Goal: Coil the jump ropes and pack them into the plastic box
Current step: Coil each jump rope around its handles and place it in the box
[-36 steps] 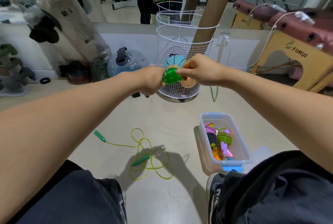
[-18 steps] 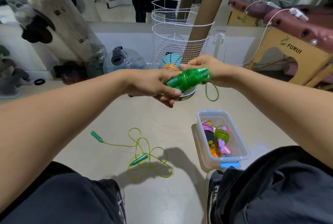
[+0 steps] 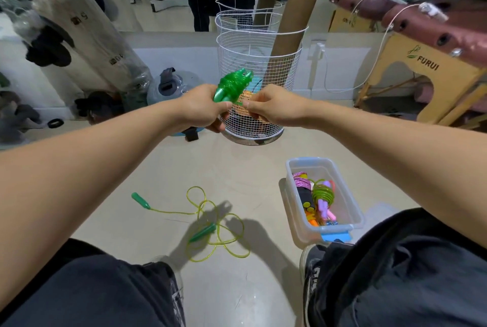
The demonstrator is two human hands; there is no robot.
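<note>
Your left hand (image 3: 203, 109) has its fingers curled round the handles of the green rope (image 3: 232, 85), with the wound bundle sticking up so the coil can't spring loose. Your right hand (image 3: 271, 106) is pinching what looks like the loose end right beside it, probably to tuck it in, but I can't see the fingertips clearly. The box (image 3: 350, 203) sits down by your right foot with coiled ropes already inside, and another rope (image 3: 210, 224) lies tangled on the floor.

The coiled rope (image 3: 233, 84) I hold is glittery green; beside my clear plastic box (image 3: 350, 205), the loose rope (image 3: 210, 232) is yellow-green with green handles; box contents pink, purple, orange.
</note>
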